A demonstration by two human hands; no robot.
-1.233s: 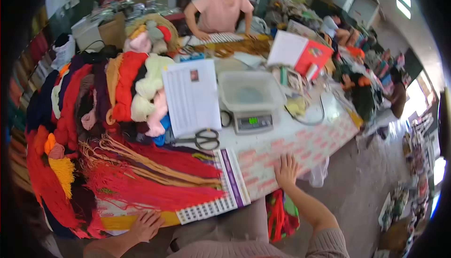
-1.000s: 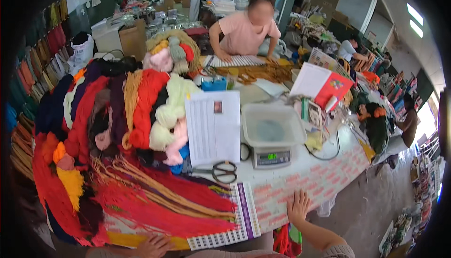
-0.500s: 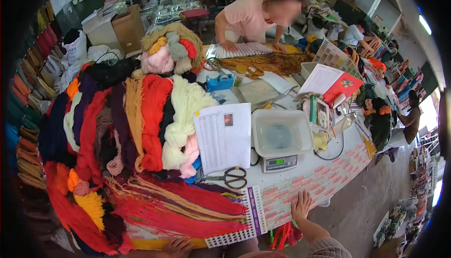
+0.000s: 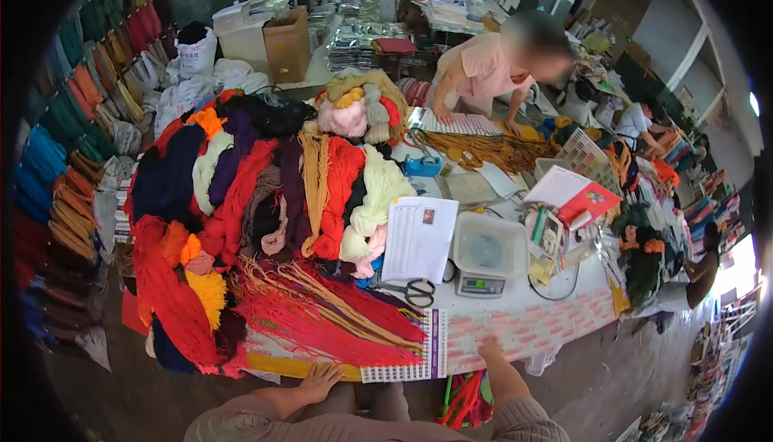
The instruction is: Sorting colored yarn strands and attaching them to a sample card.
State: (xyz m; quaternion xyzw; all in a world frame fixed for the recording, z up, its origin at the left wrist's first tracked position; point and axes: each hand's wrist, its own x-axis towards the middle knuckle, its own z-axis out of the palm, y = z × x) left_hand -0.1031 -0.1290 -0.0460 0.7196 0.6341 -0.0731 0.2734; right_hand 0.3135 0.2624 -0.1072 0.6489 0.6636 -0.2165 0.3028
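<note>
1. Two hands rest at the near edge of the worktop (image 4: 564, 313): the left hand (image 4: 320, 381) lies flat with fingers spread, its fingertips just at the yellow edge of the yarn pile, holding nothing; the right hand (image 4: 491, 353) is flat on the patterned cover, fingers extended, also empty.
2. Nearest the left hand is a loose fan of red and yellow cords (image 4: 322, 321), spread across the worktop and partly overlying a long colour sample card (image 4: 411, 361) at the near edge.
3. These cords look light, soft and limp; lifted by one strand they would likely trail and tangle, so gathering a whole bundle near its bound or middle part seems the better hold.
4. Behind them, thick skeins of wool (image 4: 266, 192) in red, navy, cream and orange are heaped together; they appear bulky yet compressible and would snag on one another.
5. Black-handled scissors (image 4: 412, 291) lie beside a printed sheet (image 4: 419, 241) and a small digital scale (image 4: 485, 258), well apart from either hand.
6. Another person (image 4: 491, 72) leans over the far end.
</note>
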